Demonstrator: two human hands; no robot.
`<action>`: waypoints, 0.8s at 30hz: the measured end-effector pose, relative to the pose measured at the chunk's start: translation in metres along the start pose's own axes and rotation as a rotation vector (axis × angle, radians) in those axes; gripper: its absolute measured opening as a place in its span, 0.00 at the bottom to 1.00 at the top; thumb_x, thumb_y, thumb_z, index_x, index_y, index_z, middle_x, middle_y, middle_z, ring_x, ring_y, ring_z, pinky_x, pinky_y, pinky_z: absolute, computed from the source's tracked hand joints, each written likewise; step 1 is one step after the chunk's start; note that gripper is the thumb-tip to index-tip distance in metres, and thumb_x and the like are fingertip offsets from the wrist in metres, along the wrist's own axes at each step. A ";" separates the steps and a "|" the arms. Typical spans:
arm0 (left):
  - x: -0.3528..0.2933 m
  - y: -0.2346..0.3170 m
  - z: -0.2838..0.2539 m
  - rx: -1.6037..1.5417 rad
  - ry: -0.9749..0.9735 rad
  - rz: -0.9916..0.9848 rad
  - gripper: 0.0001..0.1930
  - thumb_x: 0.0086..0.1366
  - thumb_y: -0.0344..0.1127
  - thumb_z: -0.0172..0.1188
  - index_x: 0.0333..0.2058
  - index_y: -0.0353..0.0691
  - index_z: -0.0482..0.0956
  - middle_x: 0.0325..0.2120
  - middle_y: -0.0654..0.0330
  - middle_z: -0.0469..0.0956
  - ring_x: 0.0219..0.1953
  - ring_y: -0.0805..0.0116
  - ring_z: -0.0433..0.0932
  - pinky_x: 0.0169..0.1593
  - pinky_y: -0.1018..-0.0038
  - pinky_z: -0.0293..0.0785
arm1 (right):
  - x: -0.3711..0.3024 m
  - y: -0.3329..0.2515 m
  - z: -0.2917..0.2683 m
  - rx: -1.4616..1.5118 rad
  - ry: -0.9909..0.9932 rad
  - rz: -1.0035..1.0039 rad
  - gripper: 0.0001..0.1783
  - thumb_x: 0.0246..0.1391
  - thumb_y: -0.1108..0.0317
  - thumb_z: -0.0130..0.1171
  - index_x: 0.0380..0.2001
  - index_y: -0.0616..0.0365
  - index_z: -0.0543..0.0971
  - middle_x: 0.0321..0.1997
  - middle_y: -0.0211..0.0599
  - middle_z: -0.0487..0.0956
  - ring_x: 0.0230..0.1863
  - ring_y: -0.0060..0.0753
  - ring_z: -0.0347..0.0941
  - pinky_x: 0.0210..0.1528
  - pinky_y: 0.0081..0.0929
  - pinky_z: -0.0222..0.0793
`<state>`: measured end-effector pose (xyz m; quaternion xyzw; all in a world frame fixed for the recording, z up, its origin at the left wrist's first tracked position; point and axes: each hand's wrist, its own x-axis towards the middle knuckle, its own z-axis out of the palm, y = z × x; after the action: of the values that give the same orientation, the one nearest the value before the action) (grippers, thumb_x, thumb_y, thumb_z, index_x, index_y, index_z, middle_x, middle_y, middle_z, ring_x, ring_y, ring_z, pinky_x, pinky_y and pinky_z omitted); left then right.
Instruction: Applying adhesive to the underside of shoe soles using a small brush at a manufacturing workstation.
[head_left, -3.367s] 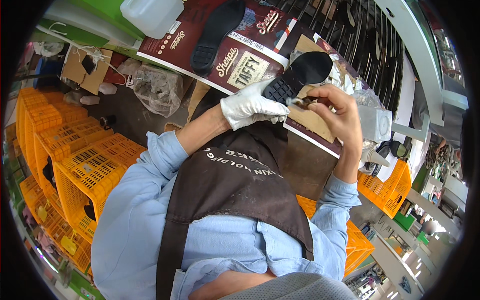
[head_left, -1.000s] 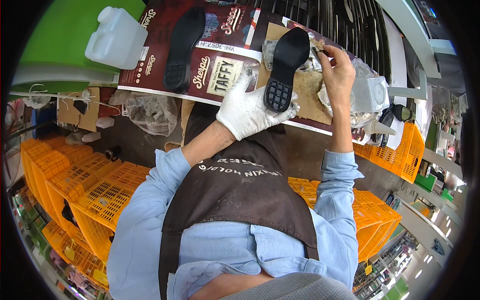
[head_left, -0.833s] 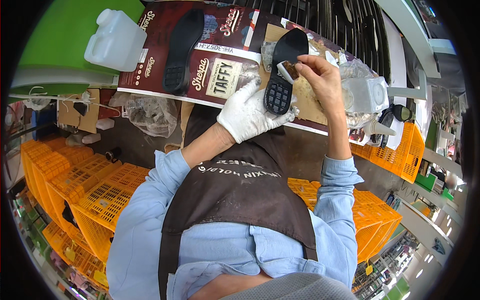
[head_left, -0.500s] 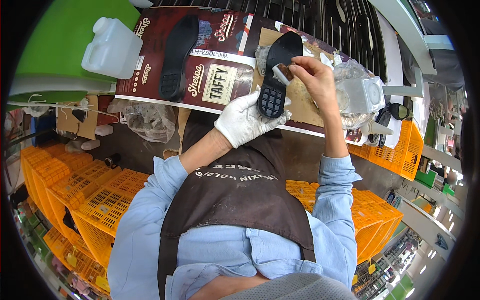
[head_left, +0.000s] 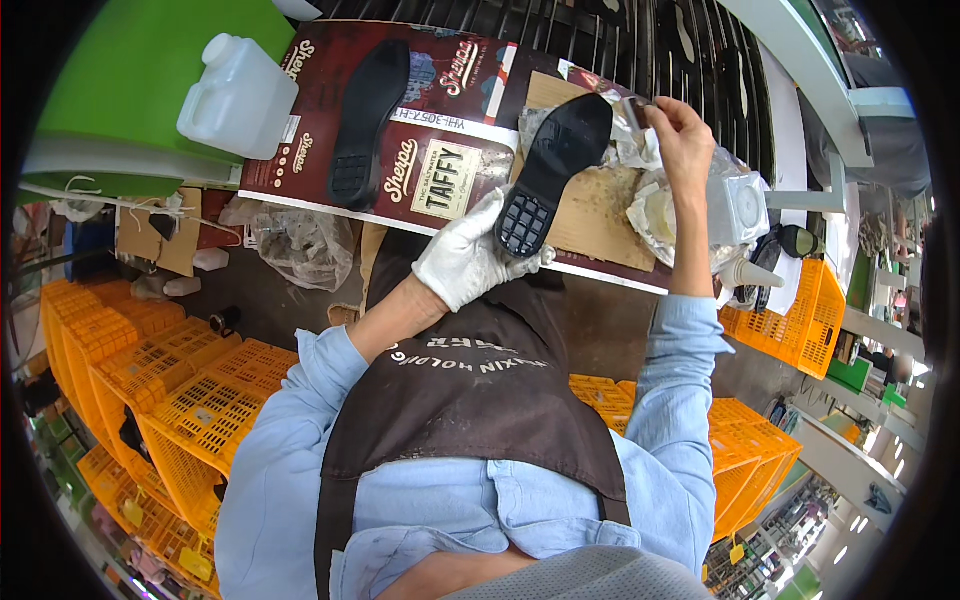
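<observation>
Head view
Left hand: the gloved left hand (head_left: 463, 262) grips the heel end of a black shoe sole (head_left: 553, 172), tread up, holding it tilted above the bench.
Right hand: the bare right hand (head_left: 682, 137) is raised past the toe of the sole, fingers pinched on a small tool (head_left: 636, 110), too small to identify.
Where the sole is: mid-scene, over a brown cardboard sheet (head_left: 600, 210), its toe pointing far.
Second sole: another black sole (head_left: 366, 120) lies flat to the left on a dark red printed carton (head_left: 460, 130).
Left far: a white plastic jug (head_left: 238, 97).
Right: crumpled clear plastic (head_left: 690, 210).
Near left: yellow crates (head_left: 160, 390).
Risk: only the heel is held, so pressing on the toe could probably twist the sole out of the glove.
Risk: whatever is on the tool might drip on the cardboard.
</observation>
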<state>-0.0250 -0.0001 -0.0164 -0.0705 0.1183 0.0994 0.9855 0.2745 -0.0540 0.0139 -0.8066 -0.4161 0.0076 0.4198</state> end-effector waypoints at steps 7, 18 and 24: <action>-0.017 0.006 -0.002 0.046 -0.049 0.024 0.20 0.74 0.43 0.39 0.61 0.44 0.62 0.53 0.52 0.71 0.51 0.52 0.75 0.50 0.50 0.78 | 0.011 0.004 0.000 -0.230 0.020 0.023 0.13 0.49 0.65 0.64 0.36 0.62 0.83 0.30 0.46 0.83 0.31 0.36 0.81 0.37 0.28 0.74; -0.039 0.016 -0.007 -0.047 -0.032 0.065 0.28 0.71 0.45 0.42 0.60 0.28 0.58 0.54 0.35 0.66 0.52 0.40 0.71 0.50 0.57 0.76 | 0.031 0.002 0.010 0.029 -0.221 0.040 0.14 0.50 0.68 0.64 0.39 0.65 0.82 0.33 0.42 0.84 0.34 0.28 0.81 0.41 0.25 0.74; -0.039 0.017 -0.015 -0.061 -0.100 0.037 0.27 0.71 0.43 0.43 0.60 0.27 0.58 0.54 0.34 0.65 0.53 0.40 0.71 0.52 0.56 0.74 | 0.038 -0.020 0.020 -0.146 -0.282 -0.023 0.14 0.52 0.69 0.63 0.40 0.67 0.81 0.31 0.40 0.83 0.34 0.22 0.78 0.41 0.19 0.73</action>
<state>-0.0693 0.0068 -0.0229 -0.0932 0.0670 0.1245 0.9856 0.2791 -0.0092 0.0274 -0.8211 -0.4794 0.0856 0.2977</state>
